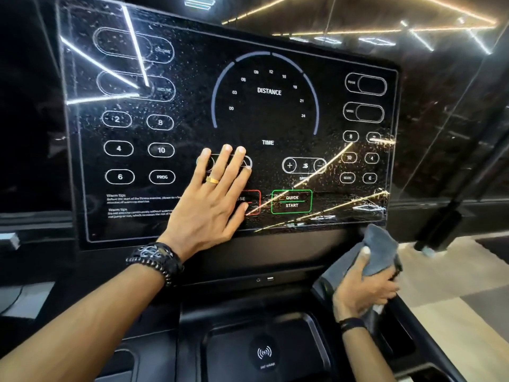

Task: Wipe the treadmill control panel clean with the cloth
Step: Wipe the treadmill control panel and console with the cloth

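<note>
Control panel point(192, 111) droplet-speckled, left hand point(212, 199) flat on it, right hand point(363, 290) gripping grey cloth point(378, 252)

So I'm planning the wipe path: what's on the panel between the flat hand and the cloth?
In the head view, the QUICK START button lies between the left hand and the cloth, amid droplets on the control panel.

The room is dim, and long thin strips of white and yellow light shine back off the shiny black glass control panel point(192, 106), making bright lines up above the flat left hand point(212, 199) and just above the right hand point(366, 282). Tiny wet spots sparkle all over the glass. The middle looks sharp, but the edges bend and go blurry, and the small print beside the left hand is fuzzy.
</note>
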Demonstrator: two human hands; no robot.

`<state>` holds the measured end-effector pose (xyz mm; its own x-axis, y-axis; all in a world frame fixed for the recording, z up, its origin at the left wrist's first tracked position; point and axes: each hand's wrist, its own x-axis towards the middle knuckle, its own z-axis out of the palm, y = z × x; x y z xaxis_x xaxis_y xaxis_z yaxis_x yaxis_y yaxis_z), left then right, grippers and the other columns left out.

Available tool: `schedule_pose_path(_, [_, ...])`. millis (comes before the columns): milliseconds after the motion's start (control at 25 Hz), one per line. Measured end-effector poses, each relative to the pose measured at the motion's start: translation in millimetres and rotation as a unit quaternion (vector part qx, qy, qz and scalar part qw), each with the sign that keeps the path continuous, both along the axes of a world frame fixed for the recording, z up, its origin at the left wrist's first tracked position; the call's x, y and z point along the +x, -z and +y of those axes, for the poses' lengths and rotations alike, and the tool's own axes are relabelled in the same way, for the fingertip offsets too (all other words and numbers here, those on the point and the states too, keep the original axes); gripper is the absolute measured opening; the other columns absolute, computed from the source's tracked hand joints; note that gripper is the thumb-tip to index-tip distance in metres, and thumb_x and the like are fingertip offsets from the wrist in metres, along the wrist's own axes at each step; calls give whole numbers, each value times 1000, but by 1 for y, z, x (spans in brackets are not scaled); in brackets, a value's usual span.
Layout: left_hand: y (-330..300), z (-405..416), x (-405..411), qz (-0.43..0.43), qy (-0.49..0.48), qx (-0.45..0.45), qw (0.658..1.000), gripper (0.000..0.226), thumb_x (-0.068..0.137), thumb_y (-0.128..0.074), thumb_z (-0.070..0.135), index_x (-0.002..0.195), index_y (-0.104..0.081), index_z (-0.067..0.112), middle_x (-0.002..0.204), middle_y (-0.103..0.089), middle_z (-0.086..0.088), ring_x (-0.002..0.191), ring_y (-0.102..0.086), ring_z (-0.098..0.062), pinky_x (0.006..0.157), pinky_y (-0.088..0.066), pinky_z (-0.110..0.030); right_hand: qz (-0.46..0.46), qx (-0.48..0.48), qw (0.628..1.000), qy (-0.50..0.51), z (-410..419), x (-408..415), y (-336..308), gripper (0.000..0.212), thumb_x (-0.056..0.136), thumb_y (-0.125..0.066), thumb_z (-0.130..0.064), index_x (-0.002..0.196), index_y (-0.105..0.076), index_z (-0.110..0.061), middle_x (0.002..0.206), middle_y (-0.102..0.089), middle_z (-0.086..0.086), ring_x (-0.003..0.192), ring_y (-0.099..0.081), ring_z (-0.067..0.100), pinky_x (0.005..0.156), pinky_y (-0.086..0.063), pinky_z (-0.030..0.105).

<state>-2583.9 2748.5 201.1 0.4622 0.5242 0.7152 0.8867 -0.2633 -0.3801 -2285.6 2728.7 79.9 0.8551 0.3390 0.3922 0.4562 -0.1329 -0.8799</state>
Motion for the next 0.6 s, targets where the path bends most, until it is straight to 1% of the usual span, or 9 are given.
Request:
schedule_pose_path(40, [0, 0, 0, 2, -3, 0, 1000, 67, 102, -36, 44, 153, -31, 1, 165, -14, -22, 154, -11, -40, 122, -14, -62, -24, 54, 997, -52, -4, -1, -6, 59, 93, -57, -54, 135, -45, -14, 133, -44, 30, 123, -43, 43, 105, -35, 56])
schedule_pose_path(120, [0, -1, 0, 3, -7, -3, 1000, 67, 102, -35, 44, 154, -30, 2, 166, -13, -22, 154, -10, -40, 122, -13, -62, -170, 89, 962, -192, -13, 9, -6, 58, 88, -57, -57, 134, -41, -25, 139, -42, 29, 128, -42, 43, 111, -33, 55])
schedule_pose_path(160, [0, -1, 1, 4, -7, -5, 1000, 67, 102, -35, 44, 154, -30, 2, 166, -13, -22, 154, -10, -39, 122, -13, -61, -247, 39, 931, -266, -15, 20, -8, 59, 85, -59, -57, 135, -42, -30, 139, -44, 29, 127, -45, 44, 109, -34, 56])
schedule_pose_path(200, [0, -1, 1, 5, -7, -5, 1000, 67, 102, -35, 44, 154, -30, 2, 166, -13, -22, 154, -9, -39, 122, -12, -61, -319, -27, 890, -325, -12, 30, -7, 61, 82, -60, -57, 136, -45, -35, 135, -48, 31, 121, -49, 46, 105, -36, 58])
schedule_pose_path(240, [0, -1, 1, 6, -7, -4, 1000, 67, 102, -35, 44, 154, -30, 2, 166, -13, -22, 154, -9, -40, 122, -12, -61, -394, -55, 844, -360, -7, 37, -8, 62, 80, -63, -59, 136, -47, -37, 130, -51, 32, 115, -53, 45, 99, -39, 56])
schedule_pose_path(320, [1, -1, 1, 8, -9, -2, 1000, 67, 102, -35, 44, 154, -30, 1, 166, -13, -22, 154, -10, -40, 122, -12, -62, -515, -21, 773, -369, 2, 46, -16, 66, 79, -65, -61, 134, -49, -28, 132, -48, 32, 108, -50, 39, 91, -38, 48])
schedule_pose_path(360, [1, -1, 1, 8, -10, 0, 1000, 67, 102, -35, 44, 154, -30, 1, 165, -13, -23, 154, -10, -40, 122, -13, -62, -555, 0, 742, -377, 6, 48, -20, 62, 85, -60, -60, 136, -47, -26, 136, -44, 29, 105, -49, 37, 89, -36, 46])
schedule_pose_path(480, [1, -1, 0, 4, -11, 2, 1000, 67, 102, -35, 43, 153, -32, 1, 165, -15, -23, 154, -12, -40, 121, -16, -62, -630, 70, 638, -438, 9, 55, -30, 39, 103, -41, -44, 139, -44, -31, 141, -40, 21, 107, -49, 34, 97, -33, 43])
schedule_pose_path(600, [-1, -2, 1, 1, -10, -6, 1000, 66, 101, -38, 43, 153, -33, 1, 165, -16, -22, 154, -13, -40, 121, -17, -62, -686, 99, 536, -482, 2, 41, -36, 31, 103, -42, -33, 132, -52, -30, 140, -42, 17, 111, -48, 30, 101, -32, 41])
